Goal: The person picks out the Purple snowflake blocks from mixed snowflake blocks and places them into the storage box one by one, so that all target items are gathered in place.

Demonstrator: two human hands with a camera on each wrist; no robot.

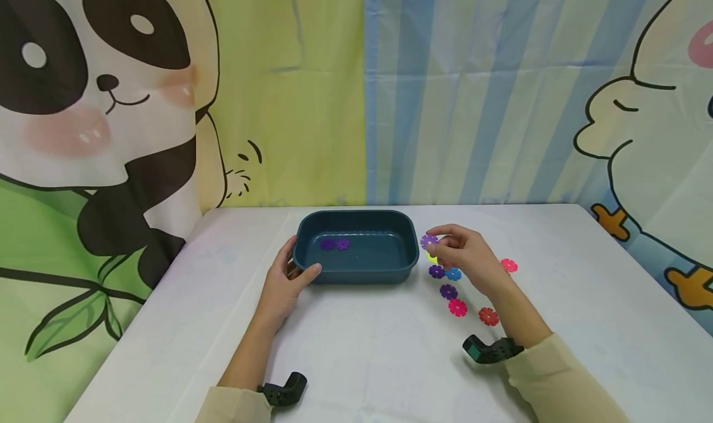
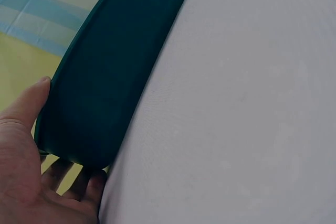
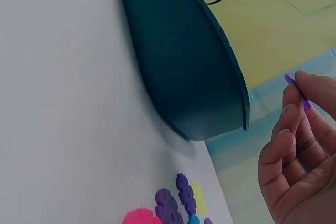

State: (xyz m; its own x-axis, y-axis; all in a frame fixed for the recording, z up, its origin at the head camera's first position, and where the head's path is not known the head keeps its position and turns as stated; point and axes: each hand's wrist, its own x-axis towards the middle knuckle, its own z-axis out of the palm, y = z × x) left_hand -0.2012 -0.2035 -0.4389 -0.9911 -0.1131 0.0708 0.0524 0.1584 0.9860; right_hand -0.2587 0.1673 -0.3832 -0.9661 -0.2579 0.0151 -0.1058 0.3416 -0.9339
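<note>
A dark teal rectangular tub (image 1: 356,275) stands on the table, two purple snowflake discs (image 1: 342,244) lying inside it. My left hand (image 1: 282,290) grips the tub's left end, the thumb (image 2: 32,100) at the rim and the fingers around the end wall. To the right of the tub and raised above the table, my right hand (image 1: 468,257) pinches a light purple snowflake disc (image 1: 428,241) between thumb and fingertips. Below that hand lie more notched plastic discs: dark purple (image 1: 437,271), blue (image 1: 453,274), a partly hidden yellow one (image 1: 432,258) and pink (image 1: 458,308).
A red disc (image 1: 488,316) lies near the right wrist, and a pinkish-red one (image 1: 509,266) sits beyond the right forearm. The white-covered table (image 1: 356,355) ends at a printed curtain (image 1: 473,101) behind the tub. Each wrist wears a black strapped device (image 1: 492,350).
</note>
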